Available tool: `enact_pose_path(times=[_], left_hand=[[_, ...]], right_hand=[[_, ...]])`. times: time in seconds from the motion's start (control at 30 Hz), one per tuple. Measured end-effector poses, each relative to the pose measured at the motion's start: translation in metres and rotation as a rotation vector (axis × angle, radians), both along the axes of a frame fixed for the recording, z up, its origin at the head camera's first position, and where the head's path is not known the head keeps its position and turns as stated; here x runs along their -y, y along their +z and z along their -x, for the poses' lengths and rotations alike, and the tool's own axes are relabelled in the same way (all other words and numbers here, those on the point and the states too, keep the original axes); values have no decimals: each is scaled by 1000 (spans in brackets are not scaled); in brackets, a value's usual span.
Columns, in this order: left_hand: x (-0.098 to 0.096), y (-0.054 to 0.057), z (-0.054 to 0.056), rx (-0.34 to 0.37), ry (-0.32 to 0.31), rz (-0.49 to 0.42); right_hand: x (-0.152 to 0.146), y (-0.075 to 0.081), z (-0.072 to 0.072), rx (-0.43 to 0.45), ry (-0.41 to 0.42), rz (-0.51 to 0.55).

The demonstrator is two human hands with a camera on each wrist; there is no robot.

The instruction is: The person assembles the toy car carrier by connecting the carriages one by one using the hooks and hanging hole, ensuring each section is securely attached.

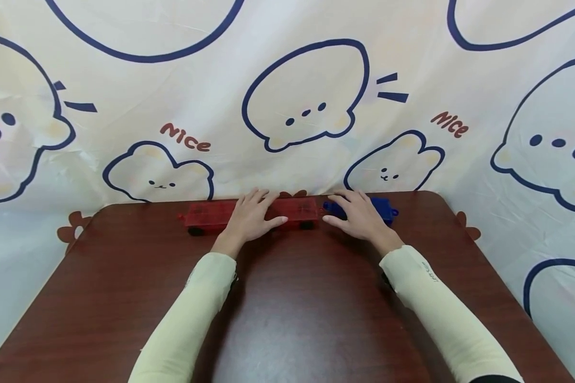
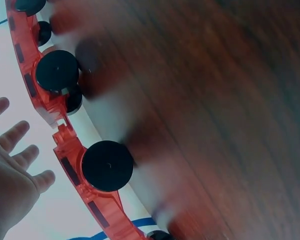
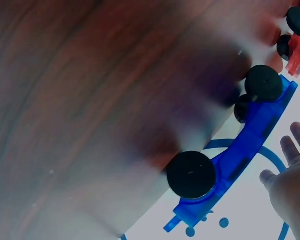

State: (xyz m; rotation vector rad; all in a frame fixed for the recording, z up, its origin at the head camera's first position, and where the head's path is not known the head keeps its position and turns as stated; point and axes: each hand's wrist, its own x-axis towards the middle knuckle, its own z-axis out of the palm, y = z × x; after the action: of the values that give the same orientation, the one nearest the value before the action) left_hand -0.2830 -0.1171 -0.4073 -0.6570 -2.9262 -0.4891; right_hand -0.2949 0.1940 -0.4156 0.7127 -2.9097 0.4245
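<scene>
Two red see-through toy wagons with black wheels stand end to end along the far side of the table; one red wagon (image 1: 206, 214) lies left of my left hand (image 1: 255, 215), the other red wagon (image 1: 303, 209) to its right. That hand is spread above them, fingers apart. In the left wrist view, a red coupling (image 2: 64, 131) joins the pair beside the fingers. A blue toy wagon (image 1: 382, 206) stands at the right end of the row, partly under my spread right hand (image 1: 356, 214). Whether either hand touches a wagon, I cannot tell.
The dark wooden table (image 1: 311, 319) has its far edge just behind the wagons. Close behind hangs a pale cloth (image 1: 306, 170) with cartoon drawings, which also covers both sides.
</scene>
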Motion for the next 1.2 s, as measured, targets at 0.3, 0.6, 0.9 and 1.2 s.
enact_pose_path(times=[0.3,0.6,0.9,1.2], left_hand=[[-8,2,3,22,-18,14],[-7,2,4,35,8,37],[-11,-4,6,55,10,47],[-15,-8,9,62,0,67]], right_hand=[[-13,-4,3,1,-23,-5],[-18,-7,4,30,-41,-35],[-26,-11,4,39,-71,-62],[-32,-12,2,60,-93,-66]])
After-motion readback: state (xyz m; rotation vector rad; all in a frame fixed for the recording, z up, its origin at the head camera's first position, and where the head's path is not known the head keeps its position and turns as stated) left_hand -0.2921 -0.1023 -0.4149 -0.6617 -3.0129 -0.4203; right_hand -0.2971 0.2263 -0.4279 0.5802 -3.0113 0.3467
